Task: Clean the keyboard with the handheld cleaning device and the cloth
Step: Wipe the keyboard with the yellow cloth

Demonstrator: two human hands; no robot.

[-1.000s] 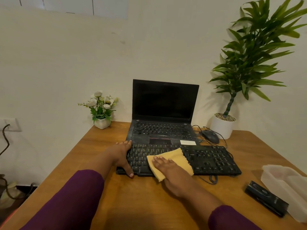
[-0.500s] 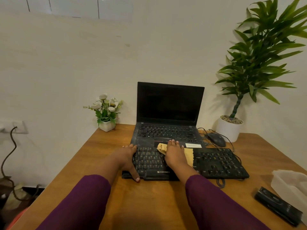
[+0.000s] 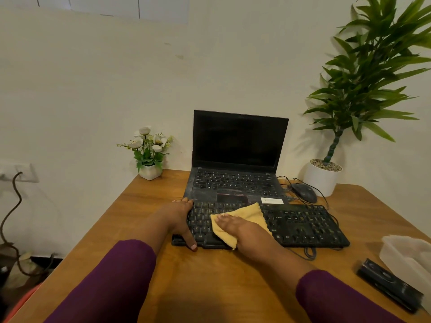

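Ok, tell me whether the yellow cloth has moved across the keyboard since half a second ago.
Yes. The cloth, under the right hand, has slid toward the person: from the far edge of the keyboard by the laptop to its near edge.

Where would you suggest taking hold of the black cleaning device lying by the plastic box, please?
Probably around its middle, from above: the cleaning device lies flat and long, so its narrow width is easy to span. The plastic box sits close along its far side.

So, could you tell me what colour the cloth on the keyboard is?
The cloth is pale yellow; head view.
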